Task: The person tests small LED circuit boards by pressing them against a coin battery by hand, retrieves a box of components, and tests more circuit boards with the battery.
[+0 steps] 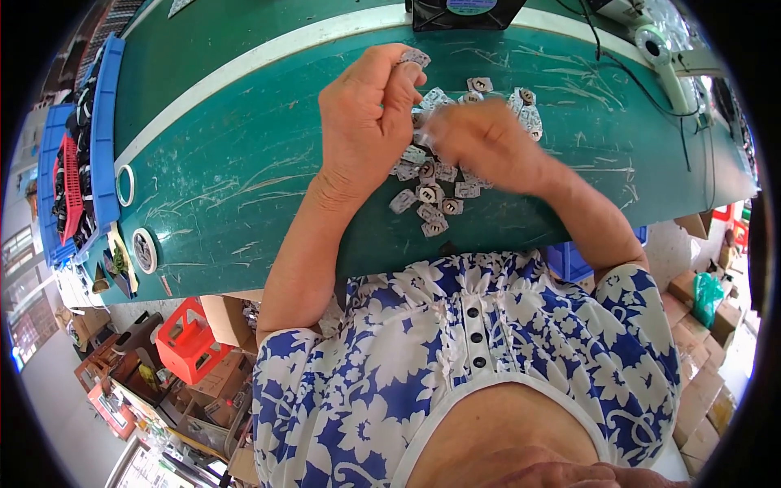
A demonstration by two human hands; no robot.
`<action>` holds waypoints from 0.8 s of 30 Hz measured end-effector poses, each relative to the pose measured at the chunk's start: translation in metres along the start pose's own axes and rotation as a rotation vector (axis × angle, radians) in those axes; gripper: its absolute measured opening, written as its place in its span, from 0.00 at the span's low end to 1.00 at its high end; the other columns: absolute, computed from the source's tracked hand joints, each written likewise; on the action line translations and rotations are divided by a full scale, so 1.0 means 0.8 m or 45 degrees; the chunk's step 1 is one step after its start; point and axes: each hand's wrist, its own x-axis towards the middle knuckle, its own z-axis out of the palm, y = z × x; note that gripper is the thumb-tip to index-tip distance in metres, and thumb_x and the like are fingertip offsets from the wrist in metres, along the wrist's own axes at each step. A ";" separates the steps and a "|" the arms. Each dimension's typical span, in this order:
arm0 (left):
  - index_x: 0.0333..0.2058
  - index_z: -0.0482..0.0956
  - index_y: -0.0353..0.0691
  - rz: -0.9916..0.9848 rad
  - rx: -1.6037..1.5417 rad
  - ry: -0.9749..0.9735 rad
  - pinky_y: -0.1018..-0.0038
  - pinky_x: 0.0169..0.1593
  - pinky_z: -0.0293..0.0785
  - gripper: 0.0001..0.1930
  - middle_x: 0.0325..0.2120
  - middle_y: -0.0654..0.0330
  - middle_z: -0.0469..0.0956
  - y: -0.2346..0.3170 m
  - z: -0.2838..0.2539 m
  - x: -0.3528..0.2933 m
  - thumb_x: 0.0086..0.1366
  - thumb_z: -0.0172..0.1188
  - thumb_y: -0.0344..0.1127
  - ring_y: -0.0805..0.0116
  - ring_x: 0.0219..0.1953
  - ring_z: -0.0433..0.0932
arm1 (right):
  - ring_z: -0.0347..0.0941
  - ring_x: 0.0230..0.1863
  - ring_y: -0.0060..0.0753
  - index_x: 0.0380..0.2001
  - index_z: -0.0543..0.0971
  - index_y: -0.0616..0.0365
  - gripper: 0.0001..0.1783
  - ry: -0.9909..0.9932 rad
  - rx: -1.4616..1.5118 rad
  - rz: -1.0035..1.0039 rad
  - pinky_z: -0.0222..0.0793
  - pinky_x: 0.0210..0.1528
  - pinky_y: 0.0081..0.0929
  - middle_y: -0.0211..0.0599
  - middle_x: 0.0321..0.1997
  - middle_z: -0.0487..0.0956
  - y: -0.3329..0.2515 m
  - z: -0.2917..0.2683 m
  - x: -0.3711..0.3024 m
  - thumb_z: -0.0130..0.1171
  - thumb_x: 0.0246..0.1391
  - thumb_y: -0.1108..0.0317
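My left hand (366,118) is raised over the green work table (268,191), its thumb and forefinger pinching a small flat grey part (416,57). To its right, my right hand (480,142) hovers above a loose pile of similar parts; motion smears its fingers, so whether they grip anything is hidden. Several of the piled grey parts (428,193) have a round dark piece with a pale centre. They lie scattered under and in front of both hands. One of them (527,98) lies at the right side of the pile.
A black box-shaped fan (464,18) stands at the far edge. Far right, a white device on an arm (663,61) trails black cables. To the left are blue bins (106,122), a red basket (71,191) and two white rings (145,250). A red stool (189,342) stands below the table.
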 end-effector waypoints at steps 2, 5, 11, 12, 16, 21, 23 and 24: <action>0.42 0.78 0.36 0.001 -0.178 0.080 0.74 0.32 0.78 0.04 0.28 0.57 0.82 -0.006 -0.001 -0.001 0.70 0.58 0.27 0.68 0.27 0.83 | 0.67 0.18 0.16 0.25 0.75 0.60 0.21 0.227 0.207 0.273 0.61 0.19 0.20 0.25 0.19 0.72 -0.013 -0.022 0.003 0.52 0.70 0.58; 0.42 0.78 0.36 -0.063 -0.296 -0.013 0.75 0.32 0.78 0.04 0.28 0.58 0.82 0.000 0.003 -0.001 0.70 0.58 0.26 0.69 0.28 0.83 | 0.62 0.13 0.13 0.21 0.72 0.57 0.24 0.218 0.416 0.237 0.55 0.15 0.18 0.24 0.16 0.68 0.008 -0.045 0.001 0.50 0.71 0.56; 0.42 0.78 0.37 0.125 -0.124 -0.067 0.73 0.32 0.77 0.05 0.30 0.56 0.81 0.000 0.009 -0.004 0.69 0.59 0.25 0.63 0.29 0.82 | 0.60 0.12 0.15 0.20 0.71 0.56 0.25 0.175 0.425 0.271 0.56 0.14 0.19 0.24 0.14 0.64 0.009 -0.038 0.003 0.50 0.71 0.54; 0.42 0.78 0.37 0.123 -0.124 -0.067 0.73 0.32 0.77 0.05 0.30 0.56 0.81 0.001 0.009 -0.004 0.69 0.59 0.25 0.63 0.29 0.82 | 0.60 0.12 0.15 0.20 0.71 0.56 0.25 0.184 0.439 0.268 0.56 0.14 0.20 0.24 0.14 0.64 0.010 -0.038 0.004 0.50 0.71 0.54; 0.42 0.77 0.36 0.154 -0.092 -0.058 0.72 0.32 0.76 0.05 0.30 0.55 0.80 0.001 0.010 -0.005 0.68 0.58 0.25 0.59 0.28 0.81 | 0.59 0.12 0.15 0.21 0.71 0.56 0.25 0.193 0.478 0.284 0.56 0.14 0.20 0.24 0.14 0.64 0.011 -0.038 0.005 0.50 0.71 0.53; 0.42 0.77 0.36 0.165 -0.075 -0.045 0.71 0.32 0.76 0.06 0.30 0.55 0.80 0.003 0.009 -0.006 0.67 0.59 0.24 0.59 0.28 0.80 | 0.59 0.12 0.15 0.21 0.71 0.56 0.25 0.197 0.475 0.278 0.55 0.14 0.20 0.24 0.14 0.63 0.014 -0.036 0.005 0.50 0.71 0.53; 0.42 0.77 0.36 0.176 -0.030 -0.058 0.70 0.32 0.76 0.06 0.31 0.54 0.80 0.005 0.007 -0.005 0.67 0.59 0.24 0.57 0.28 0.81 | 0.59 0.11 0.15 0.21 0.71 0.56 0.24 0.219 0.455 0.264 0.55 0.13 0.20 0.24 0.13 0.63 0.017 -0.036 0.005 0.50 0.71 0.54; 0.42 0.77 0.36 0.176 -0.030 -0.059 0.70 0.32 0.76 0.06 0.31 0.54 0.80 0.005 0.008 -0.006 0.67 0.59 0.24 0.57 0.28 0.81 | 0.59 0.11 0.15 0.22 0.71 0.56 0.24 0.240 0.436 0.247 0.55 0.13 0.20 0.23 0.13 0.63 0.018 -0.036 0.005 0.50 0.71 0.54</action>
